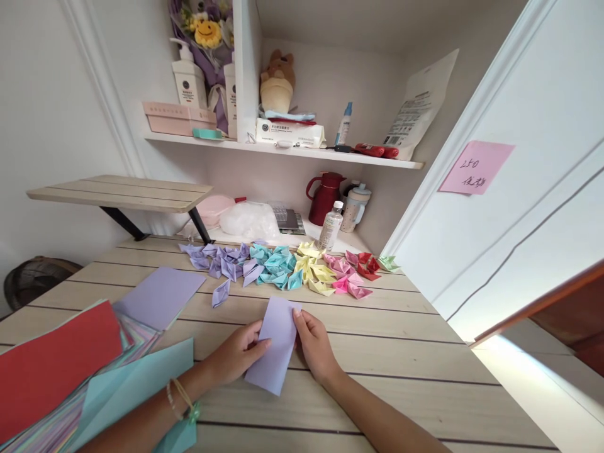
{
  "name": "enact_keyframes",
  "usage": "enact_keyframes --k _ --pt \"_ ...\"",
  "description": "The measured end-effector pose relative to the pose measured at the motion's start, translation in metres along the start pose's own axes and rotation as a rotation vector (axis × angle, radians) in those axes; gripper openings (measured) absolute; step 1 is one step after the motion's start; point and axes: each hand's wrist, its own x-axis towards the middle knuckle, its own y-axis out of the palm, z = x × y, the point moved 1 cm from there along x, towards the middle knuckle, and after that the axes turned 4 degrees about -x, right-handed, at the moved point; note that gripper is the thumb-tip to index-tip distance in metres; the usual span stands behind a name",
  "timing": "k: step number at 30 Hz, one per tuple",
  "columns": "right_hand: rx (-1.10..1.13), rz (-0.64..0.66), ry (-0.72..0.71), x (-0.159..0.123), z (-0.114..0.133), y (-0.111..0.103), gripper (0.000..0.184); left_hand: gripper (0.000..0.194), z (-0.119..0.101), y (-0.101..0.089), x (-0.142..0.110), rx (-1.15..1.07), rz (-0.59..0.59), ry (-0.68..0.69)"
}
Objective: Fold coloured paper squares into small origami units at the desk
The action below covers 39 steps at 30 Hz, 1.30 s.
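Note:
Between my two hands is a folded purple sheet of paper (277,343), a narrow rectangle tilted a little above the table. My left hand (243,352) grips its left edge, thumb on top and fingers curled underneath. At the upper right corner, my right hand (311,340) pinches the paper, its other fingers partly hidden behind it. Beyond the hands lies a row of folded paper boats in purple (231,261), blue (278,264), yellow (314,267), pink (344,270), red (368,265) and pale green (389,263). One purple boat (221,293) sits nearer to me.
On the left are stacked coloured sheets, with a red sheet (61,365), a blue sheet (141,384) and a purple sheet (160,296). A small raised stand (123,192) is behind them. A clear bottle (331,226) and a dark red jug (325,198) stand at the back.

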Motion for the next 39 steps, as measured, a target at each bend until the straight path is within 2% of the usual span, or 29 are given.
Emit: enact_keyframes --k 5,11,20,34,39 --pt "-0.016 0.090 -0.011 -0.0011 0.0038 0.0031 0.042 0.048 0.0028 0.0000 0.0026 -0.110 -0.106 0.044" --pt "-0.069 0.038 -0.037 -0.0004 0.0009 0.0020 0.043 0.053 0.0047 0.0006 0.0016 -0.114 -0.105 -0.089" --pt "-0.075 0.078 -0.052 0.0011 -0.0005 0.0014 0.041 0.055 0.0064 -0.0020 0.0029 -0.092 -0.115 -0.096" --pt "-0.070 0.060 -0.083 0.0028 -0.0002 0.0032 0.041 0.049 0.0077 -0.0010 0.0025 -0.066 -0.118 -0.033" --pt "-0.133 0.081 -0.072 0.0024 -0.0011 0.0033 0.041 0.046 0.0056 -0.0018 0.0029 -0.097 -0.167 -0.053"
